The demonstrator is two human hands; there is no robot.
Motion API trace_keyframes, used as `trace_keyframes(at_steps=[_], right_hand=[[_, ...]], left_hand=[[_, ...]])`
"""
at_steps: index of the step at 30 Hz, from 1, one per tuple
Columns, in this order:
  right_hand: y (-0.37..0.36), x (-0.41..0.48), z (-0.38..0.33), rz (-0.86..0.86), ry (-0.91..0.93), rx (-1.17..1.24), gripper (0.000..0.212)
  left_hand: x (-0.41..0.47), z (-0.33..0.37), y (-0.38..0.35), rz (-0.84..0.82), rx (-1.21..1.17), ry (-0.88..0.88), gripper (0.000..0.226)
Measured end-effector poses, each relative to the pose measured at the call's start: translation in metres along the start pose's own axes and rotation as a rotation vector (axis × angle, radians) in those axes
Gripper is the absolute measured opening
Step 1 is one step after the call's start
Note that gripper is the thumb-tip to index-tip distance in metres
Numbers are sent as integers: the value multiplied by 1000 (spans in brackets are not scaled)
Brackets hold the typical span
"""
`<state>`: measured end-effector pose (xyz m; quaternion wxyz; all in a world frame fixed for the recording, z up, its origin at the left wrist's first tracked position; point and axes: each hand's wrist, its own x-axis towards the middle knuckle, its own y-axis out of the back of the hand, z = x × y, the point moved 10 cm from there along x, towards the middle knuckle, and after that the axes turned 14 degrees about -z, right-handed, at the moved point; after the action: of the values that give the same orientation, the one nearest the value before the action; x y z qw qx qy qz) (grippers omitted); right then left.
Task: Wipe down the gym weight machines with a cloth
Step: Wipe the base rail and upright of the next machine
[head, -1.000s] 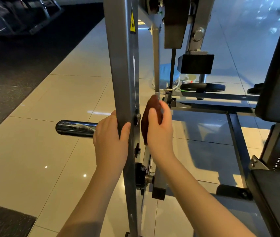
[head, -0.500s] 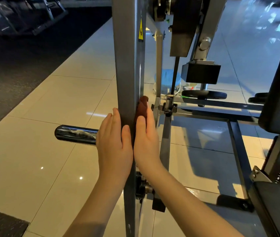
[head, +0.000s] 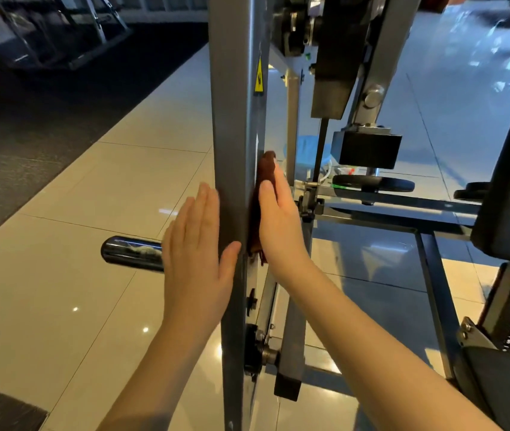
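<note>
A grey steel upright post (head: 232,119) of a weight machine rises through the middle of the view. My right hand (head: 278,219) presses a dark red-brown cloth (head: 264,169) flat against the post's right face, fingers pointing up. My left hand (head: 197,244) lies flat and open on the post's left face, thumb hooked over the front edge. A yellow warning sticker (head: 258,76) sits higher on the post.
A chrome weight horn (head: 132,253) sticks out left from behind the post. Black seat and back pads (head: 508,181) stand at right, with a black weight plate (head: 372,183) and frame rails (head: 428,275) on the glossy tiled floor. Dark carpet lies far left.
Both hands have slid up the post together, the cloth rising along the right face. My left hand went from gripping the post to lying flat against it.
</note>
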<state>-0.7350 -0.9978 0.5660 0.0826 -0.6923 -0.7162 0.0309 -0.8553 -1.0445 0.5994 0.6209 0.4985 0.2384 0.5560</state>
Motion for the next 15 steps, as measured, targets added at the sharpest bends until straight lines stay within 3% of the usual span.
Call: trace_keyframes(at_steps=[3, 11, 15], right_hand=[[-9, -17, -1, -51, 66, -25, 49], [-7, -2, -23, -12, 108, -27, 45], [-16, -32, 4, -36, 92, -68, 44]], left_hand=[[12, 12, 6, 16, 120, -112, 66], [14, 10, 5, 25, 220, -140, 63], [14, 6, 2, 24, 258, -137, 59]])
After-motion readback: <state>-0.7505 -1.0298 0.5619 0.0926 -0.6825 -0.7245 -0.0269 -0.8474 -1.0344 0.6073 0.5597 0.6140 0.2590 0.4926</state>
